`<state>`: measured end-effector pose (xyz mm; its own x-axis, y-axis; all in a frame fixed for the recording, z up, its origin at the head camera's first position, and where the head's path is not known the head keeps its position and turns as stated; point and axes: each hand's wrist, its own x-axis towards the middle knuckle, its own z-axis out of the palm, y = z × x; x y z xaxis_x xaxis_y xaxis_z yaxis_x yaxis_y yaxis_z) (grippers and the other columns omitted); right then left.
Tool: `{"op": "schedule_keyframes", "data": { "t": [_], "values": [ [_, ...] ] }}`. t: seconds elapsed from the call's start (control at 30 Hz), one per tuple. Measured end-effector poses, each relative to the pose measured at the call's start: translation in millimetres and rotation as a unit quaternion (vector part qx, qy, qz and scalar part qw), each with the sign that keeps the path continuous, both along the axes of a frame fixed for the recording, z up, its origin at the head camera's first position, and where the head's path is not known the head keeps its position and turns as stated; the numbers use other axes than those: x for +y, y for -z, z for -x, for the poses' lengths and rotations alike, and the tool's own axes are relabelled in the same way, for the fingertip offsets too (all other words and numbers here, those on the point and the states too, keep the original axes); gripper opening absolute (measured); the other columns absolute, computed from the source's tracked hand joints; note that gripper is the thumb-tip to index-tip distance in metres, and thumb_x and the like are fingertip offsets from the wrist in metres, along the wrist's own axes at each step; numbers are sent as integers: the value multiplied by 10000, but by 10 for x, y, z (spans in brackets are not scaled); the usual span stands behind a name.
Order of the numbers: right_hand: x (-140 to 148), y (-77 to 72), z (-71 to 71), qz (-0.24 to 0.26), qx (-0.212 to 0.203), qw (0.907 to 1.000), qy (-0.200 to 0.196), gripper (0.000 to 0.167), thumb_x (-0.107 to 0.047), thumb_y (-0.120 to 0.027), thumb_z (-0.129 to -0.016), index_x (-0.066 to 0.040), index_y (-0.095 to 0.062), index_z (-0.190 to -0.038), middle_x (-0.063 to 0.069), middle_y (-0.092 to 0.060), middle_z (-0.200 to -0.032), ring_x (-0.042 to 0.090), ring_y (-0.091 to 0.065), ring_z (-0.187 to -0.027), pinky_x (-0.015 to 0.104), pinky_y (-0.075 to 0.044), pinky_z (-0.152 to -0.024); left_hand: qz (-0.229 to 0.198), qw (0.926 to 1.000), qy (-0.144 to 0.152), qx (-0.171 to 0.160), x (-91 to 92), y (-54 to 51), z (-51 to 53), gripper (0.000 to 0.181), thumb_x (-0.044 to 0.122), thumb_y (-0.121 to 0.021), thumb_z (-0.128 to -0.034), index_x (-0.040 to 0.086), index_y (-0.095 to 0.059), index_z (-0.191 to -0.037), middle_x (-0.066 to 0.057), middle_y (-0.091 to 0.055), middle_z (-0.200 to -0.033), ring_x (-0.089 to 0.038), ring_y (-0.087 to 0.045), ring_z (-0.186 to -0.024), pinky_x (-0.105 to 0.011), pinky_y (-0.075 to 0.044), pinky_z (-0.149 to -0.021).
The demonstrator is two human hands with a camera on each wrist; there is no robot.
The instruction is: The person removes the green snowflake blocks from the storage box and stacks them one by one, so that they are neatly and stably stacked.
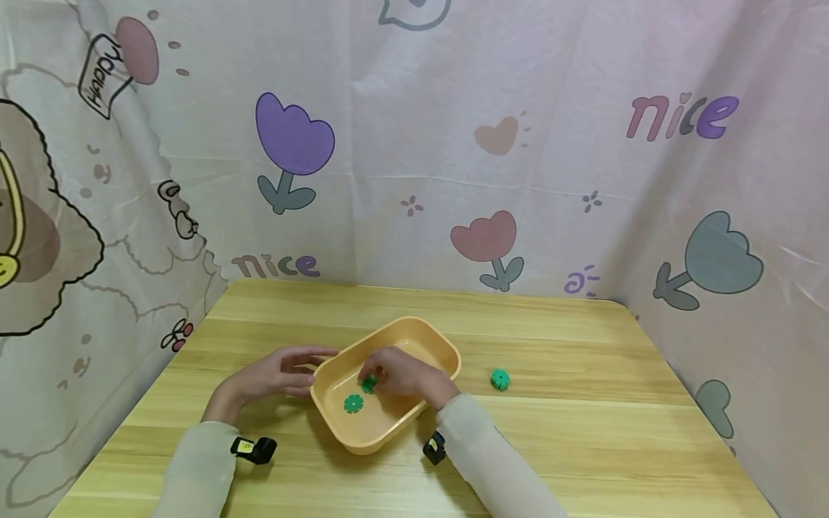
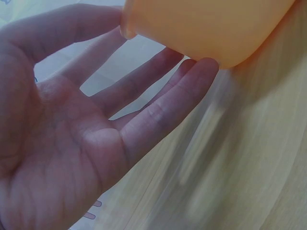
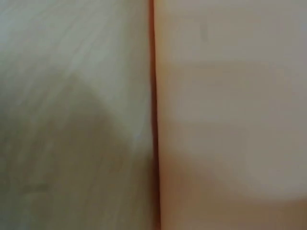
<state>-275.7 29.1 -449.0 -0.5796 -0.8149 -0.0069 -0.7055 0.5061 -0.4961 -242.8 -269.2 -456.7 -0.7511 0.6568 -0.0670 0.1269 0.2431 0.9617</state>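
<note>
A yellow-orange plastic basin stands askew on the table, mid-front in the head view. My left hand is at its left end. In the left wrist view, the straight, spread fingers touch the basin's outer wall. My right hand reaches down inside the basin, pinching a green notched disc partly hidden by its fingers. Beside that, another green notched disc lies flat on the basin floor. The right wrist view shows just the blurred basin side, not the fingers.
To the right of the basin, a small green notched piece, seemingly several discs together, sits on the wood-grain table. Patterned cloth hangs behind the table and along both sides.
</note>
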Motion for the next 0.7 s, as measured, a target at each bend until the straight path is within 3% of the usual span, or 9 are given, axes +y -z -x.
{"op": "schedule_keyframes", "data": {
  "t": [0.4, 0.7],
  "values": [
    [51, -6, -17, -35, 65, 9999, 107, 215, -66, -800, -891, -107, -798, -1102, 17, -699, -1009, 98, -617, -869, 116, -507, -750, 11, 10000, -21, 5, 7, 7, 5, 557, 104, -576, -1029, 60, -422, -1563, -329, -438, -1534, -112, -615, -1257, -333, -612, -969],
    [64, 0, -19, -234, 47, 9996, 135, 285, -141, -847, -856, -91, -788, -1130, 35, -701, -1063, 77, -611, -896, 96, -495, -756, -4, 10000, -29, 7, 5, 9, 9, 565, 100, -580, -1025, 55, -418, -1564, -333, -432, -1534, -117, -618, -1253, -344, -612, -971]
  ]
}}
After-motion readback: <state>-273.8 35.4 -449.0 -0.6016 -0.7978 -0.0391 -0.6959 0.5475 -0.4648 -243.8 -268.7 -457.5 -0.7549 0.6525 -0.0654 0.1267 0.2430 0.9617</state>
